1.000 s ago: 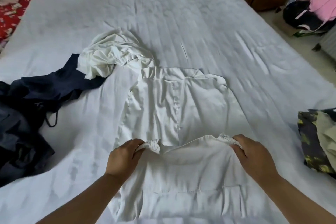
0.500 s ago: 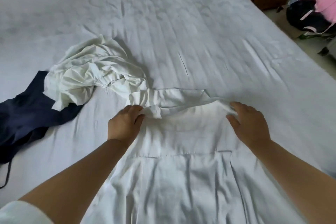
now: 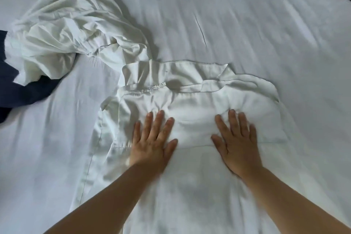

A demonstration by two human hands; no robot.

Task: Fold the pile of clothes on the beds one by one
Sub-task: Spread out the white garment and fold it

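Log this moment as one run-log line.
step: flatten fold | left hand: flat on white garment | right hand: flat on same | crumpled white cloth: far left, over navy cloth

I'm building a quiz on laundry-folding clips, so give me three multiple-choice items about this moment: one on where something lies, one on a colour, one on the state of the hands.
1. Where does the crumpled white garment lie relative to the white garment being folded?
A. To its upper left
B. To its right
C. Underneath it

2. What colour is the cloth at the left edge of the bed?
A. Red
B. Dark navy
C. Yellow

3. What are the left hand and right hand doing?
A. Pinching a hem in the air
B. Pressing flat on the garment, fingers straight
C. Hanging idle off the bed

Answers:
1. A, the crumpled heap sits up and left of the flat garment.
2. B, the cloth under the heap's edge is dark navy.
3. B, both palms lie spread on the folded fabric.
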